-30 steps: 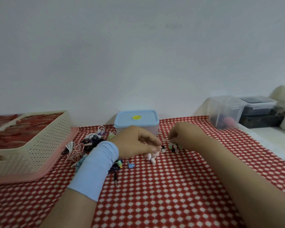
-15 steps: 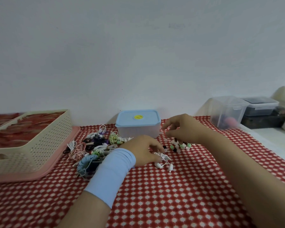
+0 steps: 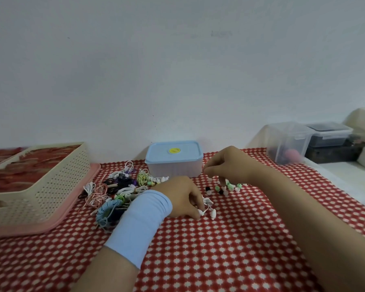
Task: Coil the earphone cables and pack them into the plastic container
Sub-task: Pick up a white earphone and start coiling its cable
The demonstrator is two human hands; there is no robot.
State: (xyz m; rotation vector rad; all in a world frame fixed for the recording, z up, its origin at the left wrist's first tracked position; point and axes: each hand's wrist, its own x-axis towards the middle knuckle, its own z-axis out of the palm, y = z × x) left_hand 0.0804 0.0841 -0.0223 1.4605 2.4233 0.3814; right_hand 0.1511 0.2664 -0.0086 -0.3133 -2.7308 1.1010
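Red cloth with white spots (image 3: 198, 260) covers the table, and a plain white wall (image 3: 177, 81) stands behind it. I see the left hand (image 3: 177, 199) low on the cloth, its fingers (image 3: 193, 202) curled round a white earphone (image 3: 208, 207); the little buds poke out past them. The right hand (image 3: 230, 165) hangs over some small coloured ear pieces (image 3: 226, 187), one finger pointing down at them. I cannot tell if it holds anything. More earphone cables (image 3: 118, 190) lie in a messy pile on the left, near a cream basket (image 3: 40, 186). The plastic container (image 3: 174, 160) sits at the back with its blue lid on. I think these cables are very light, thin and floppy, so they may tangle or spring open. I would hold one near the buds, wind it round the fingers, and keep pinching the loop.
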